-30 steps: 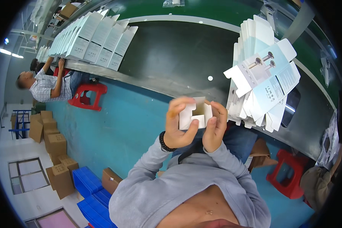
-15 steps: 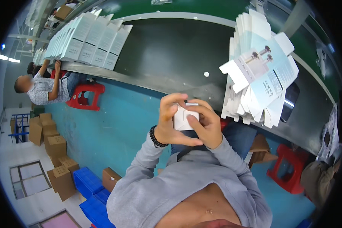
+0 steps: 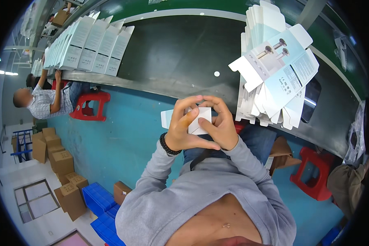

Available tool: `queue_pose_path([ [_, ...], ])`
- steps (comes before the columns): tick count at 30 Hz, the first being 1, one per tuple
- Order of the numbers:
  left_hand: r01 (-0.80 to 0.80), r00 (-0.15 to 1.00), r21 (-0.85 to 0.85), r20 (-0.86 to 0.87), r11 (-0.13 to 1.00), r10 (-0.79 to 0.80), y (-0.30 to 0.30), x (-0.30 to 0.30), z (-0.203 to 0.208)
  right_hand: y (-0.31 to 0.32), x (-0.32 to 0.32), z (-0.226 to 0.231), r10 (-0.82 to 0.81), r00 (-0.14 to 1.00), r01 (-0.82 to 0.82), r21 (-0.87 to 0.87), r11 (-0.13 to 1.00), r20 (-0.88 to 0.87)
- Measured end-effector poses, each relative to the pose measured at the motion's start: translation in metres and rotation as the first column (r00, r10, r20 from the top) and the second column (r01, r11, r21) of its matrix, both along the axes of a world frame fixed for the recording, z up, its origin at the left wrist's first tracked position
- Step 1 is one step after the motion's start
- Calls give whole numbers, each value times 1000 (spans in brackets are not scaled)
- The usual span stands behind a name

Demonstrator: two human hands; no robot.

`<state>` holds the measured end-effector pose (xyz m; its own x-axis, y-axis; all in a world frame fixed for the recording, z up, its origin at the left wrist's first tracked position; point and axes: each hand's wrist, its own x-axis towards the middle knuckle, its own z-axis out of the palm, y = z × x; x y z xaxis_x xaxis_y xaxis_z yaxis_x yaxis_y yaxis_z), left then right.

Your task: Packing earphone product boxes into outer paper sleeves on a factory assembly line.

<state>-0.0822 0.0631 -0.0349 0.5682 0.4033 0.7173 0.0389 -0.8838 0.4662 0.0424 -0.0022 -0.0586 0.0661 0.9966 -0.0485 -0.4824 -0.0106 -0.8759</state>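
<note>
A small white and pale-blue folding carton (image 3: 200,129) is held between my two hands, over my lap and just off the bench's near edge. Its white closed-looking end faces up, and a pale flap shows to the left of my wrist. My left hand (image 3: 182,129), with a black bead bracelet, curls round the carton's left side, fingertips at its far edge. My right hand (image 3: 223,127) grips the other side, its thumb pressed onto the white end. Fingers cover much of the carton's body.
On the dark bench (image 3: 172,53), a pile of flat printed cartons (image 3: 270,74) lies at right beside a dark phone (image 3: 311,100). Standing cartons (image 3: 82,45) line the far left, near a seated person (image 3: 45,98). Red stools (image 3: 90,106), brown boxes (image 3: 61,162) and blue crates (image 3: 96,199) stand on the floor.
The carton has turned in my hands, so a pale flap now shows left of my left hand. The view has shifted slightly; both hands keep their hold.
</note>
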Motion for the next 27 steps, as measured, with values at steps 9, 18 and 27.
queue_pose_path([
  [9, -133, 966, -380, 156, 915, 205, 3, -26, 57, -7, 3, -1, 16, 755, -170, 172, 970, 656],
  [18, -440, 873, -264, 101, 859, 478, 55, -134, 71, -27, 46, 60, -310, 779, -170, 659, 732, 545],
  [27, -974, 163, -168, -53, 152, 985, 178, -146, -64, -54, 93, 87, -612, 552, -157, 791, 591, 567],
])
